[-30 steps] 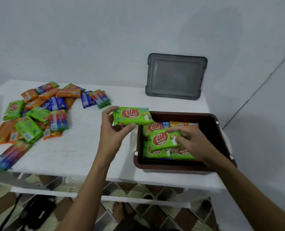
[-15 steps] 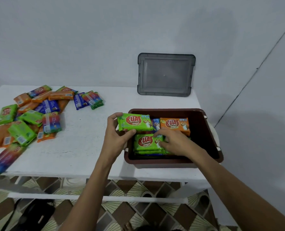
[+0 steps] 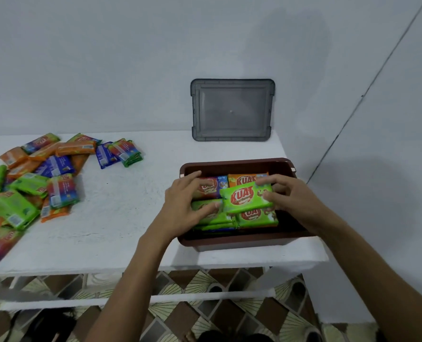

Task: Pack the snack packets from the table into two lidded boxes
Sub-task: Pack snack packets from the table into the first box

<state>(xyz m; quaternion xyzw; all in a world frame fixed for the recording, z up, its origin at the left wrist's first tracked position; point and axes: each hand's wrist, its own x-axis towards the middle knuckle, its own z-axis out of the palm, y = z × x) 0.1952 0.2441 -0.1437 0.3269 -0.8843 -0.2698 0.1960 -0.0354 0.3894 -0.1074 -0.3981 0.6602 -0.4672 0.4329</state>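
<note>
Behind the box [image 3: 229, 240], a grey lid [image 3: 231, 109] leans; right fingers [image 3: 266, 180] pinch a green packet [image 3: 245, 198], left fingers [image 3: 192, 176] lie spread.

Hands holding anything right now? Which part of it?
Right hand pinches the top green packet by its right end, over the brown box. Left hand rests flat on packed packets.

Both bare forearms extend forward and converge; left hand [image 3: 185, 206] palm down, fingers spread and nearly straight, thumb tip at the left end of the green packet [image 3: 245, 198]; right hand [image 3: 291, 196] with fingers curled, pinching that packet's right end between fingers and thumb.
</note>
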